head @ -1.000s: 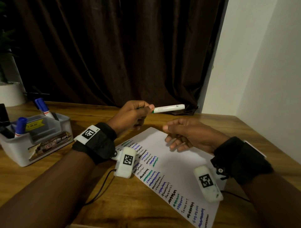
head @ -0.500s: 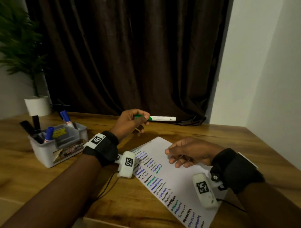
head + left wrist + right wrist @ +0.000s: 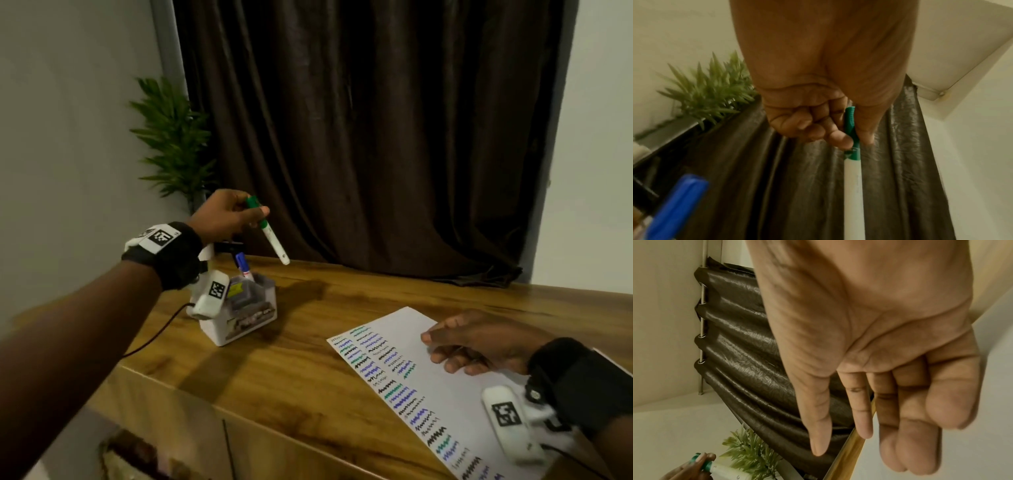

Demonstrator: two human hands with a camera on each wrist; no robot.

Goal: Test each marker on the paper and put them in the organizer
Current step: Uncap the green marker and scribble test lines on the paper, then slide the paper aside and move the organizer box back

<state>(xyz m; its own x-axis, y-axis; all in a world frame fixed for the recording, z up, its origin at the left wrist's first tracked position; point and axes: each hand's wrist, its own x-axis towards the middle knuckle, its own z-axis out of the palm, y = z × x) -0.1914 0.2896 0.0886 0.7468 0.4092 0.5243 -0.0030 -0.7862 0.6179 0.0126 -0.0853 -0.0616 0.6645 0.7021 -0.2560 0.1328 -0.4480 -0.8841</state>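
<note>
Marker (image 3: 269, 233) pinched at green cap by left hand (image 3: 222, 214) above organizer (image 3: 239, 318); lower barrel-first into free slot. Right hand (image 3: 479, 342) relaxed, empty, on paper (image 3: 445, 394).

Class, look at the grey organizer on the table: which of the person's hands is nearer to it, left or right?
Left. The left hand hovers just above the organizer, gripping the green marker. The right hand rests on the paper, well off to the organizer's right.

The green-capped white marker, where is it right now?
In the head view, the green-capped white marker is up in the left hand, pinched at its cap end and slanting down, just above the grey plastic organizer on the wooden table's left side.
</note>
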